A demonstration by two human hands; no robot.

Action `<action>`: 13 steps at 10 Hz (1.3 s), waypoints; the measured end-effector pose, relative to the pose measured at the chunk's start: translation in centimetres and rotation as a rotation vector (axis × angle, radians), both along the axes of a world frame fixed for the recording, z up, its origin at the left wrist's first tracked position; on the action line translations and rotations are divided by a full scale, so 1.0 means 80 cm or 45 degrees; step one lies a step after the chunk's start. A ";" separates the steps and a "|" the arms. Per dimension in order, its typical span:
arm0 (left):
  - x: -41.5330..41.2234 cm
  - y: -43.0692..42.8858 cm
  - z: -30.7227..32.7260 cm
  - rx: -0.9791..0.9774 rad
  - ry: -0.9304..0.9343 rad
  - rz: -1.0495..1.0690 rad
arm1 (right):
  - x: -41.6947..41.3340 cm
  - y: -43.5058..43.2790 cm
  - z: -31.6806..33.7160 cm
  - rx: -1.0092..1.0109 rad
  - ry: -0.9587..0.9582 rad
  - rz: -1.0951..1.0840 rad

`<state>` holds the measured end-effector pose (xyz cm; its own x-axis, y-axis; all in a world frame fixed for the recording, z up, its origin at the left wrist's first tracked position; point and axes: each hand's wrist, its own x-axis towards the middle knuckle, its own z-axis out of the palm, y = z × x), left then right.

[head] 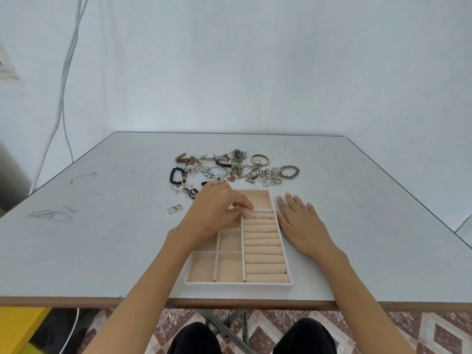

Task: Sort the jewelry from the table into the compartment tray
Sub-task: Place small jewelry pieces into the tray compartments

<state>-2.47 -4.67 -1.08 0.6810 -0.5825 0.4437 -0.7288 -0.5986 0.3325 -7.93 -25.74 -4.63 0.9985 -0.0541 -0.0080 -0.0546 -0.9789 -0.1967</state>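
A beige compartment tray [238, 283] lies near the table's front edge, with square compartments on the left and padded ring rolls [264, 254] on the right. My left hand [217, 213] reaches over the tray, and its fingertips pinch a small ring [251, 215] at the farthest ring roll. A second ring [266, 217] sits in the same slot. My right hand [300, 221] lies flat on the table, touching the tray's right side. The loose jewelry pile [245, 172] lies beyond the tray.
The pile holds watches [236, 155], a gold bangle [260, 159], a black bead bracelet [175, 175], a grey bead bracelet [290, 171] and tangled chains. A small metal tag [175, 209] lies left of the tray. The table's edge [229, 304] runs in front of the tray.
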 end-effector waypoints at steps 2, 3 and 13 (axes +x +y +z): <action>0.003 -0.007 -0.003 0.026 0.029 0.016 | 0.000 0.000 0.001 0.012 -0.001 -0.003; 0.004 -0.007 -0.004 0.026 0.042 0.030 | -0.001 0.001 0.000 0.010 0.000 -0.002; 0.035 0.006 0.000 -0.358 0.337 0.126 | 0.040 -0.019 0.058 0.202 -0.004 -0.081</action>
<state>0.30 -4.19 -1.11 0.8401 -0.3889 0.3783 -0.5391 -0.5204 0.6623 -4.71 -27.24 -0.02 0.9932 -0.1153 -0.0182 -0.1144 -0.9302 -0.3489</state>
